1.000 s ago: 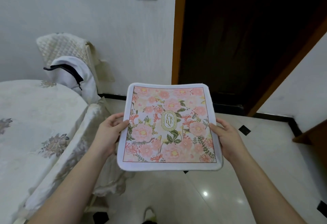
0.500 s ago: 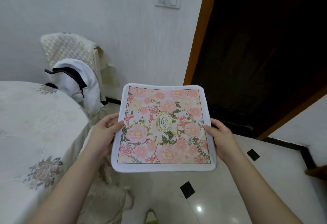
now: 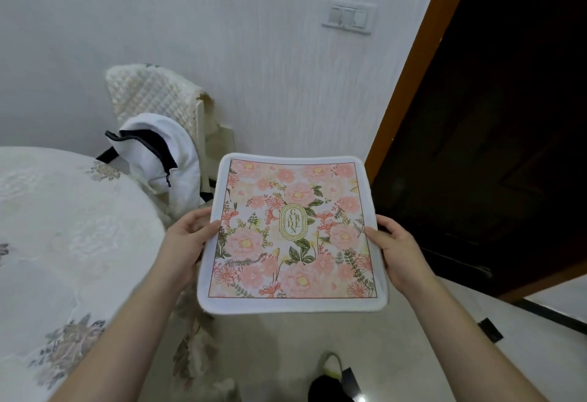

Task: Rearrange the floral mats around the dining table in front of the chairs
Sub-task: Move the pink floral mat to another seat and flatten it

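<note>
A square floral mat (image 3: 295, 236), pink flowers with a white border and a "GARDEN" oval in the middle, is held flat in the air in front of me. My left hand (image 3: 187, 242) grips its left edge, thumb on top. My right hand (image 3: 394, 252) grips its right edge the same way. The dining table (image 3: 63, 242), covered by a white embroidered cloth, lies to the left of the mat. A chair (image 3: 152, 100) with a quilted cream cover stands at the table's far side against the wall.
A white garment with dark trim (image 3: 158, 157) hangs over the chair. A dark open doorway with an orange frame (image 3: 409, 84) fills the right. A light switch (image 3: 347, 19) is on the wall. Glossy tiled floor (image 3: 444, 338) lies below, with my foot (image 3: 330, 379).
The view has swung left and tilted up, and I have moved nearer the chair. The mat stays held between both hands in the same grip.
</note>
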Action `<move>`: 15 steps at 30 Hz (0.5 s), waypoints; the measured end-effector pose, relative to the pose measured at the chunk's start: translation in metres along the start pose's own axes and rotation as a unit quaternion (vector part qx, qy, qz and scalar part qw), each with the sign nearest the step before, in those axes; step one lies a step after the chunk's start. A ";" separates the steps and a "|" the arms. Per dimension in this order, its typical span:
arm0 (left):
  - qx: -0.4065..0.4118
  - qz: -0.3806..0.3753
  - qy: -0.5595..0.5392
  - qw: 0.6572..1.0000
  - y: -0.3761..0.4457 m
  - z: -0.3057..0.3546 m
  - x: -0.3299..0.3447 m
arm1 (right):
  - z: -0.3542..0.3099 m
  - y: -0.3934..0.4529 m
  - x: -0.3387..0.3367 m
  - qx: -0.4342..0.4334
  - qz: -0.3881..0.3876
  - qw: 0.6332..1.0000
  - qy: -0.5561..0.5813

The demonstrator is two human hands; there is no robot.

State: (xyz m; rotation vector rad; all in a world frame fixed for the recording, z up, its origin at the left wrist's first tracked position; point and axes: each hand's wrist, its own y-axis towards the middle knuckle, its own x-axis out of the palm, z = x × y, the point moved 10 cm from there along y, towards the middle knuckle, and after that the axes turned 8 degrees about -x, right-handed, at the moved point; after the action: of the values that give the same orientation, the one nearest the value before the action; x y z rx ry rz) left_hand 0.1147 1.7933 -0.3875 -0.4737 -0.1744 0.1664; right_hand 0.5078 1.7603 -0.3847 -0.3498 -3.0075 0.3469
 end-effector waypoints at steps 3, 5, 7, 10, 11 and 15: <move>0.006 0.025 0.001 1.000 0.017 0.009 0.007 | 0.000 0.038 0.005 0.007 -0.020 1.000 0.003; 0.008 0.051 -0.002 0.999 0.027 0.013 0.012 | -0.001 0.064 0.009 0.015 -0.037 0.999 0.000; 0.008 0.065 -0.007 0.998 0.036 0.021 0.022 | -0.006 0.089 0.010 0.023 -0.052 0.998 0.005; 0.006 0.094 -0.003 0.996 0.044 0.029 0.034 | -0.014 0.124 0.012 0.026 -0.082 0.996 0.006; 0.008 0.100 -0.007 0.995 0.047 0.031 0.037 | -0.017 0.135 0.013 0.026 -0.092 0.995 0.006; 0.009 0.120 -0.025 0.992 0.057 0.038 0.043 | -0.022 0.173 0.022 0.033 -0.121 0.992 0.007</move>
State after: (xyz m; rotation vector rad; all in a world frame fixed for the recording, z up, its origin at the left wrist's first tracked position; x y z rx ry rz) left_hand 0.1415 1.8687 -0.3749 -0.4715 -0.1637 0.4145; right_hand 0.5262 1.9336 -0.4029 0.0190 -2.9700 0.4185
